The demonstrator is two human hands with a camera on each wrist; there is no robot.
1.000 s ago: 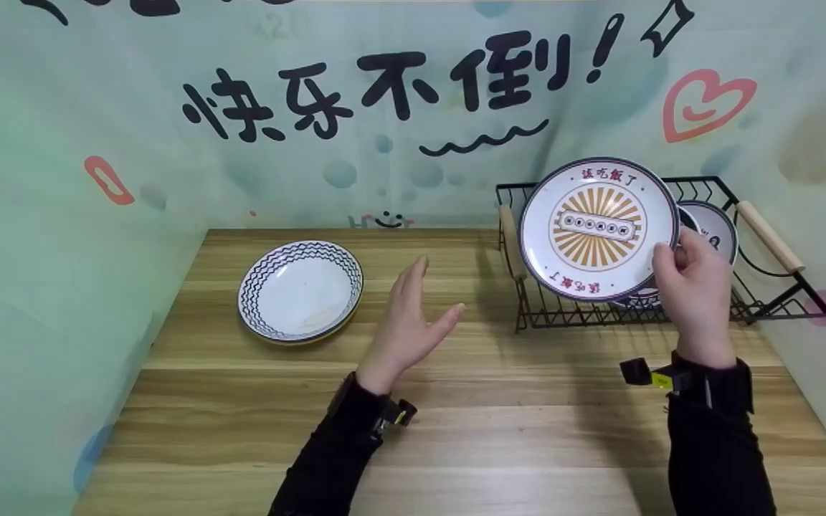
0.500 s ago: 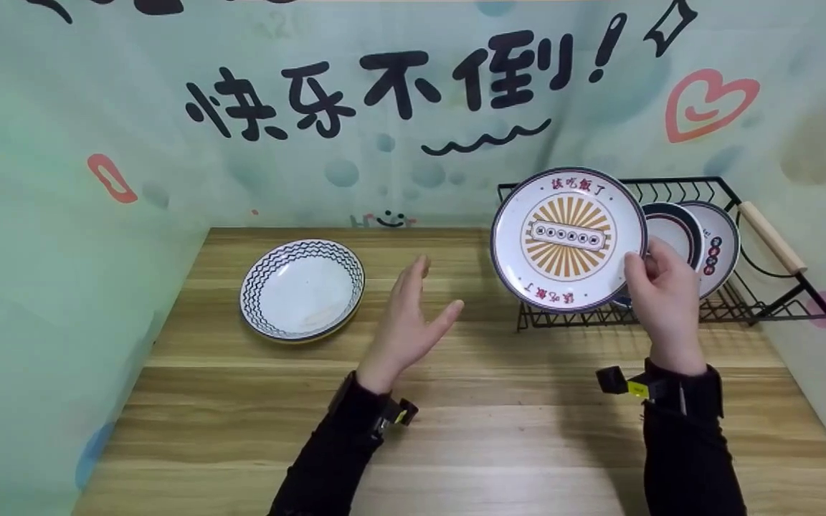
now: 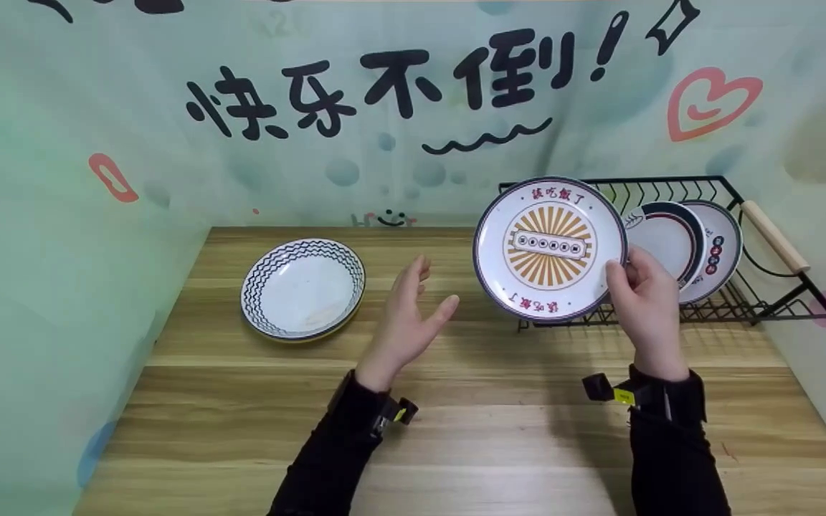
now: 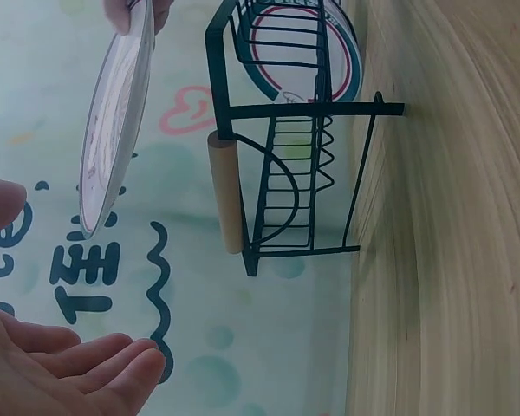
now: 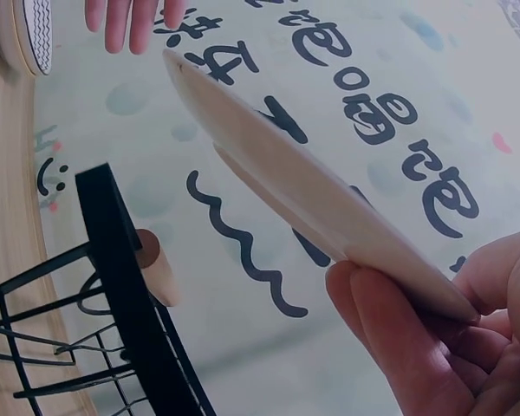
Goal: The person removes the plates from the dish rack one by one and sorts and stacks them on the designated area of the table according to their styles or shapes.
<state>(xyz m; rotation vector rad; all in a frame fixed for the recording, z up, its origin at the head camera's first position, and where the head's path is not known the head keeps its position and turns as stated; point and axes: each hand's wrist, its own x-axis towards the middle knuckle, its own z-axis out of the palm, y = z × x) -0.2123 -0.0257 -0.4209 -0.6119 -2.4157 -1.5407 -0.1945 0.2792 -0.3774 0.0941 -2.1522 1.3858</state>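
Note:
My right hand (image 3: pixel 648 315) pinches the right edge of a white plate (image 3: pixel 549 247) with a dark rim and an orange ray pattern. The right wrist view shows this plate (image 5: pixel 303 191) edge-on, thumb on one side and fingers on the other. It is held up in front of the left part of a black wire dish rack (image 3: pixel 728 309). My left hand (image 3: pixel 409 322) is held out above the table, thumb apart from the fingers, with nothing in it. In the left wrist view its palm (image 4: pixel 43 373) is apart from the plate.
Two more plates stand in the rack: one with a dark and red band (image 3: pixel 660 240), and behind it one with printed characters (image 3: pixel 715 251). A white dish with a black wavy border (image 3: pixel 305 290) sits on the wooden table (image 3: pixel 241 430) at the left. A printed cloth hangs behind.
The right hand has carried the plate left and slightly down, uncovering more of the plates in the rack. My left hand has stayed nearly still.

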